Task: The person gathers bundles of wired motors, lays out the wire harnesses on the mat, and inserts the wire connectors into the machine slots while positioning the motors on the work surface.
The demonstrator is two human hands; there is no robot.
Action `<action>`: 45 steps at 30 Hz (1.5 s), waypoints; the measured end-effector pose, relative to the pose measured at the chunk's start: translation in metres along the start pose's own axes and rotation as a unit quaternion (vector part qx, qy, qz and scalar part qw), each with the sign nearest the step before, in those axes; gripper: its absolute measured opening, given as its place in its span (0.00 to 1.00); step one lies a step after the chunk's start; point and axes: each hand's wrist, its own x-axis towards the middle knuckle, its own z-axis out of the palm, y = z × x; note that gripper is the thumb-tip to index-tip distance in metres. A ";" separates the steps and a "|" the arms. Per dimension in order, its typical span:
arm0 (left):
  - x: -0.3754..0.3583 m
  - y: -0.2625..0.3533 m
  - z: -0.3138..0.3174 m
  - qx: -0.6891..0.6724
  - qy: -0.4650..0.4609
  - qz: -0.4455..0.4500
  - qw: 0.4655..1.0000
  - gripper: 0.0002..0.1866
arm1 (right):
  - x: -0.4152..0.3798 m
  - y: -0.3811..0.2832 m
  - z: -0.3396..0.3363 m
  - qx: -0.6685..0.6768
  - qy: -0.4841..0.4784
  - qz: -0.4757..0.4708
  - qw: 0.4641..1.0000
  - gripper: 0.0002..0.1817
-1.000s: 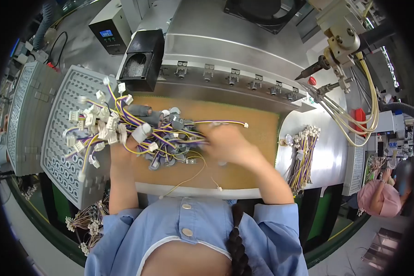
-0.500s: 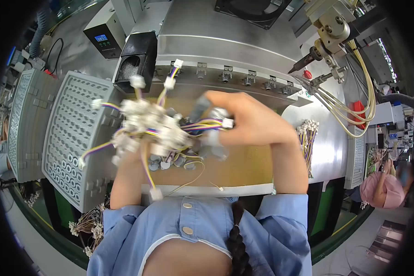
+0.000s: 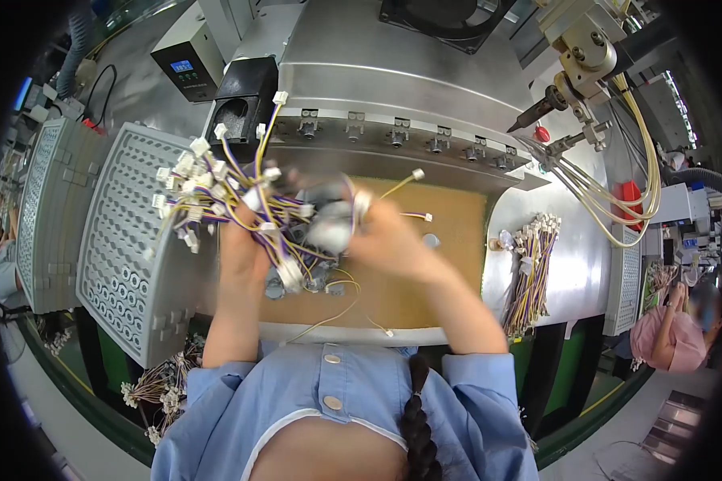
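Observation:
My left hand point(image 3: 245, 250) is closed round a bundle of thin wire harnesses point(image 3: 217, 188) in yellow, purple and white, with white plug connectors fanning out to the left and upward. Close beside it, my right hand point(image 3: 385, 239) is blurred, its grey-covered fingertips pressed together at the bundle's right side. Wire ends with white connectors point(image 3: 418, 174) stick out past this hand to the right. Small grey pieces point(image 3: 275, 287) and a loose thin wire point(image 3: 346, 301) lie on the brown mat point(image 3: 425, 297) beneath. What exactly the right fingertips pinch is partly smeared.
Another bundle of wire harnesses point(image 3: 533, 272) lies on the metal surface at right. Grey perforated trays point(image 3: 120, 240) stand at left. A soldering head point(image 3: 549, 108) hangs at upper right. A metal fixture rail point(image 3: 397, 136) spans the back. A person in pink point(image 3: 674, 329) sits far right.
The bundle has shifted left and now fans out more clearly. My right hand has moved down and left, with wire ends trailing to its right. More harnesses show in the right-hand bundle on the table.

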 end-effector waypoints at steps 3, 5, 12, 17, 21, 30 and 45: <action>-0.008 -0.005 0.005 0.057 0.061 0.065 0.994 0.22 | 0.011 -0.005 0.035 -0.161 0.003 0.001 0.987 0.10; -0.013 0.005 -0.023 -0.061 -0.047 -0.027 0.997 0.24 | 0.022 -0.023 0.034 -0.042 0.025 0.092 0.995 0.10; -0.005 -0.024 -0.032 -0.149 -0.126 0.036 0.980 0.29 | 0.041 -0.039 0.056 -0.229 0.056 -0.119 0.965 0.17; -0.009 -0.019 -0.024 -0.090 -0.072 0.033 0.993 0.26 | 0.045 -0.074 0.020 -0.302 -0.093 -0.094 0.944 0.18; -0.013 0.015 -0.009 -0.120 -0.012 0.021 0.992 0.13 | 0.018 -0.066 -0.055 -0.353 -0.051 0.031 0.934 0.27; -0.019 0.026 -0.002 -0.127 -0.027 0.005 0.992 0.17 | -0.040 0.071 -0.029 -0.700 -0.054 -0.115 0.703 0.13; -0.017 0.015 -0.041 -0.028 -0.007 0.025 0.999 0.19 | -0.033 -0.047 -0.080 -0.389 -0.143 0.190 0.890 0.12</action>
